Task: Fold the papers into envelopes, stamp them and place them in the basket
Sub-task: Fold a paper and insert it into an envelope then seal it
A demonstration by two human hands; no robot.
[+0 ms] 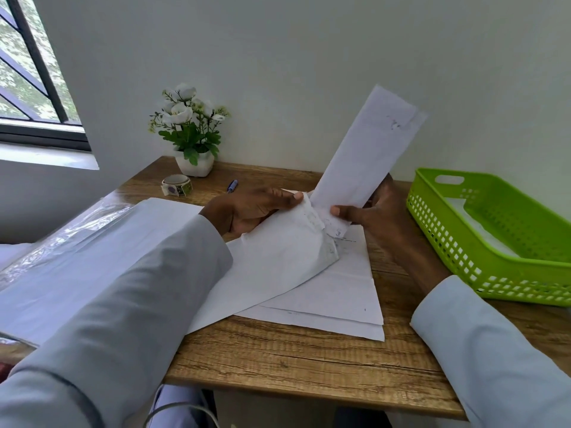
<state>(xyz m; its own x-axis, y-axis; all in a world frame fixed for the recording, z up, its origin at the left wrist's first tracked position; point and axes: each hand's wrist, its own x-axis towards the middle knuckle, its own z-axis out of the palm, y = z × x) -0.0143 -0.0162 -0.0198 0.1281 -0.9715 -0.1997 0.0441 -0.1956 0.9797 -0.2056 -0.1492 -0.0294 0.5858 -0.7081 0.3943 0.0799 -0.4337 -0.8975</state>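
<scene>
We hold a folded paper (364,156) upright above the wooden worktop (293,356), our right hand (370,211) pinching its lower end between thumb and curled fingers. Our left hand (253,208) grips the open edge of a white envelope (278,261), thumb on top; the paper's lower end seems to sit at the envelope's mouth. Loose sheets (340,298) lie beneath. The green basket (482,242) stands to the right, something white inside. A sticker roll (176,184) rests near the flowerpot (194,163).
</scene>
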